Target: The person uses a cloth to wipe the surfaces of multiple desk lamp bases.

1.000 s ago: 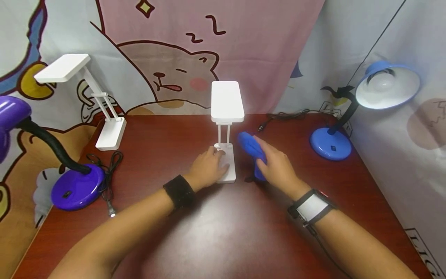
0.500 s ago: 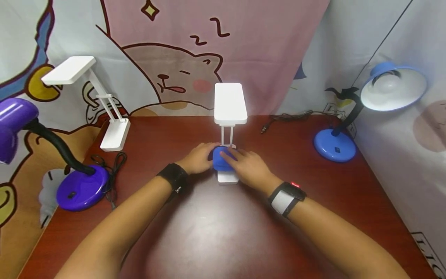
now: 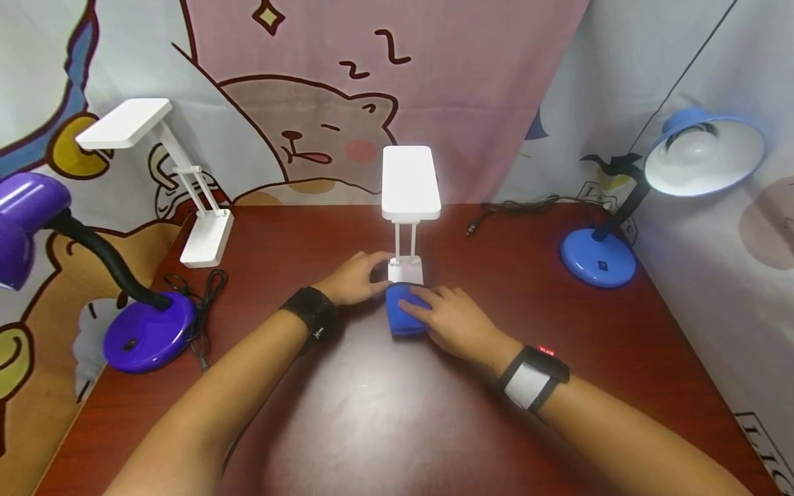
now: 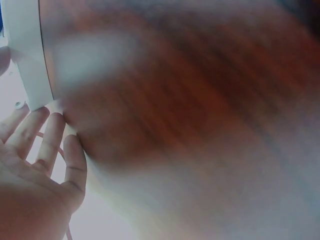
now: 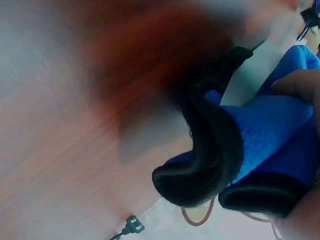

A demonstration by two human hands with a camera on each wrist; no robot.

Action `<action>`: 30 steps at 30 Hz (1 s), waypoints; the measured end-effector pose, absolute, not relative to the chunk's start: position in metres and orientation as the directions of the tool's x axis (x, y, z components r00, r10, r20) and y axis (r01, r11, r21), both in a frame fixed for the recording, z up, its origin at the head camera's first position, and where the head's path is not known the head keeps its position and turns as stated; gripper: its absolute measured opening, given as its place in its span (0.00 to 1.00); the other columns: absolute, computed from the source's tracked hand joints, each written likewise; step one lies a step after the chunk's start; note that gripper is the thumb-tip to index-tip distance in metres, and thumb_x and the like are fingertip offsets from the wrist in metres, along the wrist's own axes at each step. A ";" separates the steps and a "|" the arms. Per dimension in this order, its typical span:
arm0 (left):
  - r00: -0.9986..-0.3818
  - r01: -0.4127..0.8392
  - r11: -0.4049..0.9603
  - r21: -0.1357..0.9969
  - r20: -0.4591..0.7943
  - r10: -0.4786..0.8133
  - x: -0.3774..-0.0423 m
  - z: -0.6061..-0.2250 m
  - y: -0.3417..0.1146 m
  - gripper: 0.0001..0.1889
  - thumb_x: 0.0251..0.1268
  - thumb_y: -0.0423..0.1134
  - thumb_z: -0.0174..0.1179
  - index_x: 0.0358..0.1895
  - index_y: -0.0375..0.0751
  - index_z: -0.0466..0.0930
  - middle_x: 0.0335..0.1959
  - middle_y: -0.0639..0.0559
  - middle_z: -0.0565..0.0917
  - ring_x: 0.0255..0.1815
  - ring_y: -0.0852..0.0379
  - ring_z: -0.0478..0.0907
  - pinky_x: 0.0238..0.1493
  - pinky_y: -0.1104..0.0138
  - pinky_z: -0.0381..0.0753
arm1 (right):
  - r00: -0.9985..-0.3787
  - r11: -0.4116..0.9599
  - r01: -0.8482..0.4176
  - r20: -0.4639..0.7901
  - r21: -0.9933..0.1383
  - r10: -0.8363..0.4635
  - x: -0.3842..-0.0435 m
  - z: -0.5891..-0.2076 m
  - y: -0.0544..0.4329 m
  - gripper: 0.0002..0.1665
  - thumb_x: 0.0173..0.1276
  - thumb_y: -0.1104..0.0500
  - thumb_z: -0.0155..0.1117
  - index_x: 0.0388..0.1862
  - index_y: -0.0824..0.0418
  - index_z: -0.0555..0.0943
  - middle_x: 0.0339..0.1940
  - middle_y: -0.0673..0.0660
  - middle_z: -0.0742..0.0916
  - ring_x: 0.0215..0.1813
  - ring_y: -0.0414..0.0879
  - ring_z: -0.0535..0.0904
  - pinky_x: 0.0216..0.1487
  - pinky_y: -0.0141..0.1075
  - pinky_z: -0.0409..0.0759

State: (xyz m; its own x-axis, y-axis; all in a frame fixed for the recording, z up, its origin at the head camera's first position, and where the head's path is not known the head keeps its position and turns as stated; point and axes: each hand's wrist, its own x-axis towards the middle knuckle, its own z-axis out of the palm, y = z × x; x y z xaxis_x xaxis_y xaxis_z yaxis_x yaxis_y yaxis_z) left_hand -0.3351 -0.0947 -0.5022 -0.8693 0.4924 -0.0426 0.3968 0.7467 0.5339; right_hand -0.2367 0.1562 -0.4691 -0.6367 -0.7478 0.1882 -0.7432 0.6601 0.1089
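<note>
A white desk lamp [image 3: 411, 182] stands upright at the middle of the table. Beside the left of its base [image 3: 406, 269] is my left hand [image 3: 352, 281], thumb and index finger spread. In the left wrist view the fingers of my left hand [image 4: 35, 155] are nearly straight, tips touching the white lamp's edge [image 4: 31, 55]. My right hand [image 3: 462, 320] grips a folded blue cloth [image 3: 402, 318] over the front part of the base, hiding it. Black edging and a fuzzy blue face of the cloth [image 5: 275, 132] show in the right wrist view.
A second white lamp [image 3: 207, 238] stands back left. Near it is a purple lamp [image 3: 149, 334] with a coiled black cord [image 3: 200, 310]. A light-blue lamp [image 3: 597, 258] stands at right; a dark cord [image 3: 515, 207] lies along the back. A printed curtain [image 3: 471, 103] hangs behind.
My right hand brought the cloth from beside the lamp onto its base, then slid it toward the front edge. My left hand shifted from on top of the base to its left side.
</note>
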 end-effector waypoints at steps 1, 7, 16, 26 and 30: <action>-0.870 0.395 0.747 0.534 -0.044 0.491 -0.335 -0.502 -0.094 0.35 0.71 0.46 0.68 0.79 0.47 0.68 0.65 0.42 0.84 0.62 0.43 0.77 0.66 0.47 0.80 | -0.643 0.668 -0.735 0.194 0.117 -0.741 -0.234 -0.470 0.156 0.38 0.66 0.57 0.76 0.75 0.46 0.78 0.72 0.60 0.83 0.60 0.60 0.86 0.53 0.53 0.88; -0.872 0.388 0.746 0.540 -0.045 0.487 -0.335 -0.504 -0.094 0.35 0.70 0.45 0.68 0.78 0.48 0.69 0.67 0.43 0.83 0.63 0.43 0.77 0.68 0.46 0.79 | -0.703 0.742 -0.654 0.245 0.147 -0.668 -0.241 -0.478 0.145 0.37 0.68 0.58 0.75 0.76 0.46 0.77 0.73 0.60 0.82 0.58 0.62 0.85 0.50 0.53 0.87; -0.876 0.367 0.738 0.567 -0.055 0.478 -0.334 -0.501 -0.093 0.35 0.70 0.48 0.69 0.78 0.48 0.69 0.67 0.42 0.84 0.63 0.43 0.77 0.67 0.46 0.79 | -0.702 0.727 -0.684 0.220 0.058 -0.678 -0.224 -0.475 0.152 0.36 0.67 0.60 0.75 0.74 0.47 0.80 0.71 0.61 0.83 0.55 0.60 0.85 0.47 0.52 0.87; -0.880 0.363 0.736 0.571 -0.049 0.472 -0.335 -0.501 -0.095 0.37 0.70 0.51 0.68 0.79 0.47 0.68 0.68 0.42 0.83 0.66 0.41 0.75 0.69 0.46 0.77 | -0.827 0.830 -0.545 0.242 -0.117 -0.508 -0.224 -0.471 0.163 0.38 0.62 0.67 0.71 0.73 0.55 0.80 0.69 0.66 0.84 0.58 0.65 0.88 0.49 0.58 0.89; -0.879 0.356 0.736 0.576 -0.062 0.473 -0.334 -0.500 -0.095 0.37 0.70 0.52 0.68 0.79 0.48 0.68 0.68 0.43 0.83 0.66 0.42 0.75 0.68 0.46 0.77 | -0.935 0.893 -0.348 0.180 -0.284 -0.307 -0.255 -0.466 0.169 0.37 0.66 0.67 0.66 0.76 0.61 0.75 0.69 0.68 0.84 0.61 0.67 0.86 0.49 0.60 0.88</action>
State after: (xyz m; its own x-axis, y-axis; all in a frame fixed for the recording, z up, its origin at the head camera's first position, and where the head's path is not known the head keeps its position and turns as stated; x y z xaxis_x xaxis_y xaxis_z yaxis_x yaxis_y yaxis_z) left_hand -0.3344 -0.0946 -0.5003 -0.8787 0.4733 -0.0622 0.3557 0.7361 0.5759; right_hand -0.2551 0.1692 -0.4658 -0.9347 -0.3068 0.1795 -0.3479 0.8934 -0.2844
